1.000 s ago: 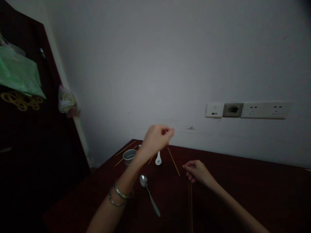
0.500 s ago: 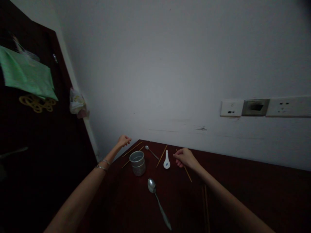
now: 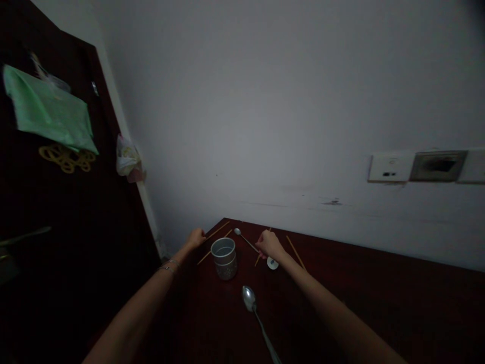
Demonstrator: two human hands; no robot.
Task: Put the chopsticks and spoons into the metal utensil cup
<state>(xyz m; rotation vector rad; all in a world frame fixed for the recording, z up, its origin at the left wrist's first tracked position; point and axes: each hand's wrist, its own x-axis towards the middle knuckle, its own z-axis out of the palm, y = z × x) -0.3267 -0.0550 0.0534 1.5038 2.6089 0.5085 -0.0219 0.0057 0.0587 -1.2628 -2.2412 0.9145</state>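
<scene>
A dark tabletop (image 3: 220,321) meets a pale wall (image 3: 265,111) — hands (image 3: 270,244) well apart, their grip unclear.

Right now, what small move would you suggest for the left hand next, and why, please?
Perhaps the left hand should close on the leftmost chopstick: its fingers are at the near end, but their grip is unclear, and the metal cup stands apart.
</scene>
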